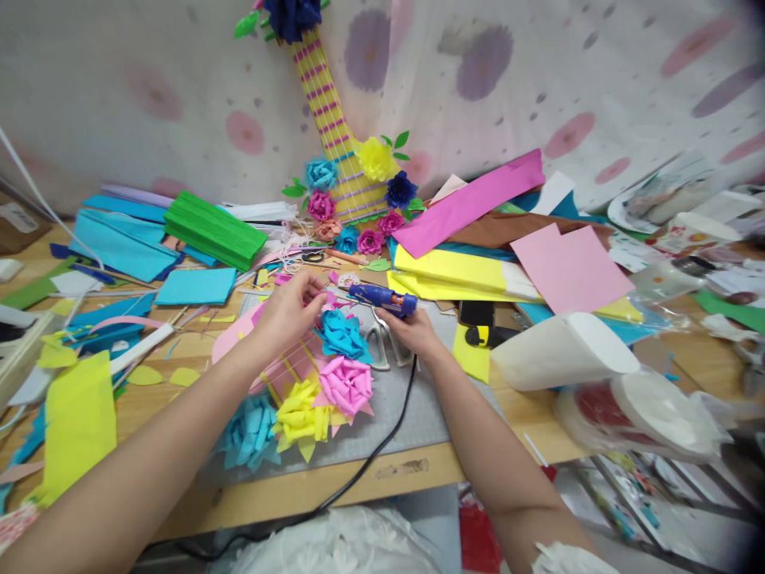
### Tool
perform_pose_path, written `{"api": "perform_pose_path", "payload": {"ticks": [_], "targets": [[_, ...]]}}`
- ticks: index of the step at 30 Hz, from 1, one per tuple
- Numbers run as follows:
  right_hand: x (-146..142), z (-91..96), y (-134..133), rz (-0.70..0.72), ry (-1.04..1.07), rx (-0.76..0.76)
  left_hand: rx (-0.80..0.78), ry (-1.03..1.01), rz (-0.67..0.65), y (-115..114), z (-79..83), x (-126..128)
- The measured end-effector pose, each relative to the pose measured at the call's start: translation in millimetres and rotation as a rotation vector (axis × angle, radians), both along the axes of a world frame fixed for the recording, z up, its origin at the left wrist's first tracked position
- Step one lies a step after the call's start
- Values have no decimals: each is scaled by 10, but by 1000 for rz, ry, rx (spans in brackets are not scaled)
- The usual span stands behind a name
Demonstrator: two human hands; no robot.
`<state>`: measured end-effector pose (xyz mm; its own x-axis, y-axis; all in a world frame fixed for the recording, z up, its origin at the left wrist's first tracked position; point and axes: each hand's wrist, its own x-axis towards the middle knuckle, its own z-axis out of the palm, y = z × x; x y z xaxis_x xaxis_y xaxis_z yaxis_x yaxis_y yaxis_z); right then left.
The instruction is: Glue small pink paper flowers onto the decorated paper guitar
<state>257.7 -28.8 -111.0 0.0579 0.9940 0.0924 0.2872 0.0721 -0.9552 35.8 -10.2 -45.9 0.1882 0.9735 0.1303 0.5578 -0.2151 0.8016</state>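
Observation:
My right hand [412, 327] is wrapped round a blue hot glue gun [386, 300], its nozzle pointing left and its black cord trailing down off the table edge. Close to the nozzle, my left hand [292, 309] pinches a small piece of pink paper [330, 300], partly hidden by the fingers. Below my hands lies a pink guitar-shaped paper craft [292, 365] with thin strings. Paper flowers line its right and lower edge: a blue flower [343, 335], a pink flower [347, 384], a yellow flower [304, 410] and a light-blue flower [249, 430].
White-handled scissors [378, 347] lie by the glue gun on a grey cutting mat [412, 414]. A yellow paper guitar [326, 104] with flowers leans on the wall. Green crepe paper [212, 229], yellow sheets [454, 271], pink squares [570, 267] and a white paper roll [565, 351] surround the mat.

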Motion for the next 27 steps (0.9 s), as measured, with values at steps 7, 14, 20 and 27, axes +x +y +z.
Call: {"api": "perform_pose_path", "payload": {"ticks": [7,14,20,27], "targets": [[327,-145,156,-221,-125,101,-46,-54,53,40,31,-164],[410,-252,231,-271,-319,-4,-66,-76,157,139,123,-419],[439,-183,186,-319,-417,182,-35,-24,173,186,114,-580],[248,290,-24,-488,-563,749,-36,130,197,232,128,-628]]}}
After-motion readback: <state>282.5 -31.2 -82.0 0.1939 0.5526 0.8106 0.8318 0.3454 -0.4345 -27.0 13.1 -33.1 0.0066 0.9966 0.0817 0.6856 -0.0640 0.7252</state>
